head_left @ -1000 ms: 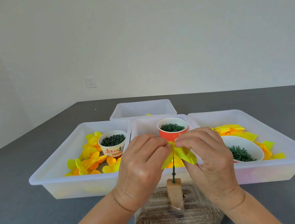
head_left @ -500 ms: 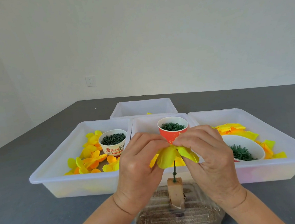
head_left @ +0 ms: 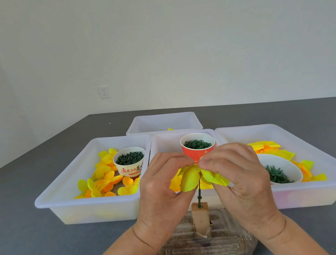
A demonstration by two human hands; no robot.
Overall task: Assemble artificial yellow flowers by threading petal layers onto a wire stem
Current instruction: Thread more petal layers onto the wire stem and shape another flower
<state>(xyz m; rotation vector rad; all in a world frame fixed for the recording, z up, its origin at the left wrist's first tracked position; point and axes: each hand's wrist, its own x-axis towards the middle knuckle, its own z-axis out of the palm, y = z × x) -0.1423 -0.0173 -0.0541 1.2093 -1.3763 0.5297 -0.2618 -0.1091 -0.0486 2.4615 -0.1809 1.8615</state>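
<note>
Fingertips of my left hand (head_left: 160,191) and right hand (head_left: 243,183) meet, pinching the petals (head_left: 190,178) between them atop the stem (head_left: 199,193), which a block (head_left: 200,216) below holds upright, probably for threading.

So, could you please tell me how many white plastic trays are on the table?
4. The left tray, the middle tray and the right tray stand in a row before the hands; the back tray stands behind the middle one. None seems hidden.

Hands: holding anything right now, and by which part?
Both the left hand and right hand pinch the yellow petal layer near its centre, atop the green stem.
</note>
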